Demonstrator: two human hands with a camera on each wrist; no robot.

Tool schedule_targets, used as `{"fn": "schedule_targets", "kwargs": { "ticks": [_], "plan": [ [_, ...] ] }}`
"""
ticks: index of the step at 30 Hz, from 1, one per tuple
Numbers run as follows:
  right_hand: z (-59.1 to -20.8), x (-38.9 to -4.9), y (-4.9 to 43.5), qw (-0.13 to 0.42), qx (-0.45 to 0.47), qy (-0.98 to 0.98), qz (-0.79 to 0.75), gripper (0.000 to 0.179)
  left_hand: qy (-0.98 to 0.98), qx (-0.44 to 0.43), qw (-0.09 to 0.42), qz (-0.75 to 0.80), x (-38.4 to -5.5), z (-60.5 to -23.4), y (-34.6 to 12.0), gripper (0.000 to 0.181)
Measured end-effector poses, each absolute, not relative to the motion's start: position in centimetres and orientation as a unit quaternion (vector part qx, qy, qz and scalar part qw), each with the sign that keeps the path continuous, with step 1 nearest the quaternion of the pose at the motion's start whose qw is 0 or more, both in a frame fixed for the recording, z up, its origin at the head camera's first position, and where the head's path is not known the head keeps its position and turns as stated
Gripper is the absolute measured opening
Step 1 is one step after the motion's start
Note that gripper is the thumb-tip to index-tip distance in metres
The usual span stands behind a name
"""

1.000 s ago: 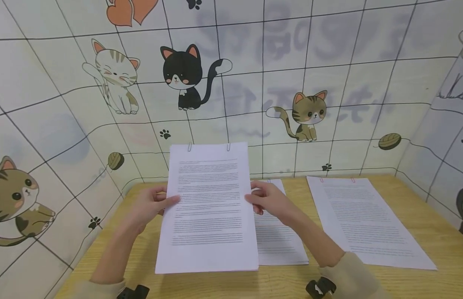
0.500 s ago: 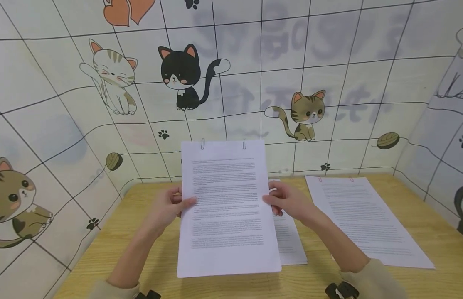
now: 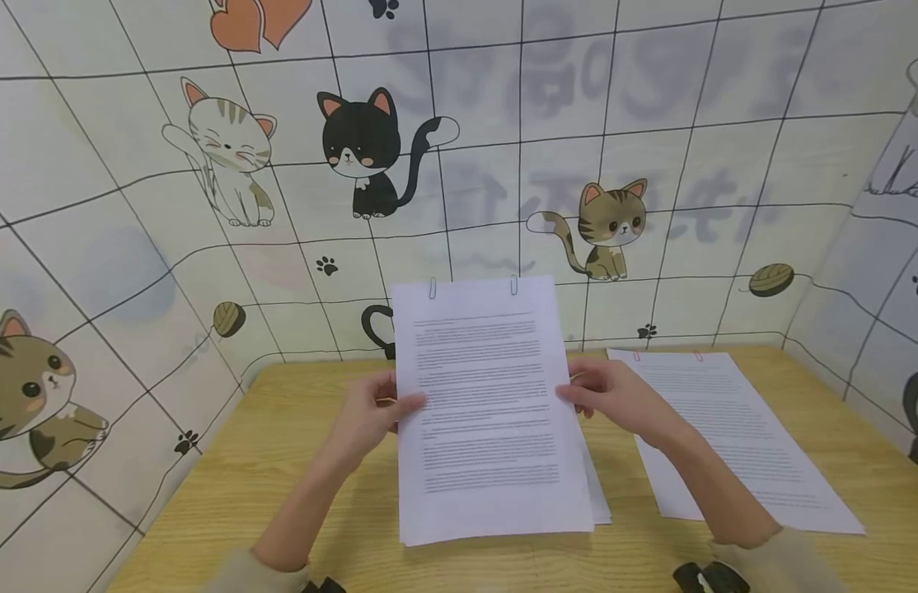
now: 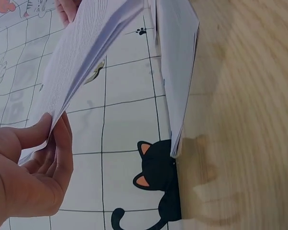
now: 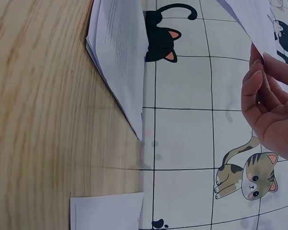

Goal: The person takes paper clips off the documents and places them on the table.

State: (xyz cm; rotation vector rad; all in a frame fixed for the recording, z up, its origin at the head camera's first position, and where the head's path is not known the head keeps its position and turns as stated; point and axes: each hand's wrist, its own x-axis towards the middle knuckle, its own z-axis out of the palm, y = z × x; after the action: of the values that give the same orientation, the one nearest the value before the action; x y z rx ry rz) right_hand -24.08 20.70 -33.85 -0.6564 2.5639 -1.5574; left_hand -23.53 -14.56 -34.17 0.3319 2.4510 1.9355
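A stack of printed sheets [image 3: 489, 395] with two greenish paper clips [image 3: 433, 288] on its top edge is held up above the table, its printed side facing me. My left hand [image 3: 370, 416] pinches its left edge, thumb in front and fingers behind. On the opposite edge, my right hand [image 3: 615, 395] pinches it the same way. Behind and below lies a second paper stack [image 3: 596, 494], mostly hidden in the head view. Both wrist views show this lower stack [image 4: 180, 62] on the table, apart from the held one.
To the right, a third printed stack [image 3: 726, 436] with pinkish paper clips [image 3: 699, 357] lies on the wooden table [image 3: 266, 461]. A wall covering [image 3: 489, 181] with cartoon cats and grid lines stands behind the table and at both sides.
Both hands have carried the held stack to the right, so that it now covers most of the second stack. The third stack stays where it was.
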Motion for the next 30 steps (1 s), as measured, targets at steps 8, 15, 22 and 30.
{"fn": "schedule_targets", "kwargs": {
  "ticks": [8,15,22,30],
  "plan": [
    [-33.8,-24.2,22.1,0.015,-0.206,0.837,-0.506,0.028,0.78,0.092,-0.054,0.616,-23.9,-35.0,-12.5,0.015],
    [-32.5,-23.8,22.4,-0.033,-0.19,0.83,-0.523,0.034,0.789,0.1,-0.086,0.599,-23.9,-35.1,-11.7,0.012],
    [-30.7,-23.3,22.4,-0.113,-0.172,0.817,-0.538,0.037,0.804,0.104,-0.116,0.573,-23.8,-35.2,-11.5,0.012],
    [-28.7,-22.2,21.4,-0.201,-0.207,0.769,-0.571,0.029,0.813,0.126,-0.155,0.547,-23.6,-35.1,-11.3,0.01]
  ]
}}
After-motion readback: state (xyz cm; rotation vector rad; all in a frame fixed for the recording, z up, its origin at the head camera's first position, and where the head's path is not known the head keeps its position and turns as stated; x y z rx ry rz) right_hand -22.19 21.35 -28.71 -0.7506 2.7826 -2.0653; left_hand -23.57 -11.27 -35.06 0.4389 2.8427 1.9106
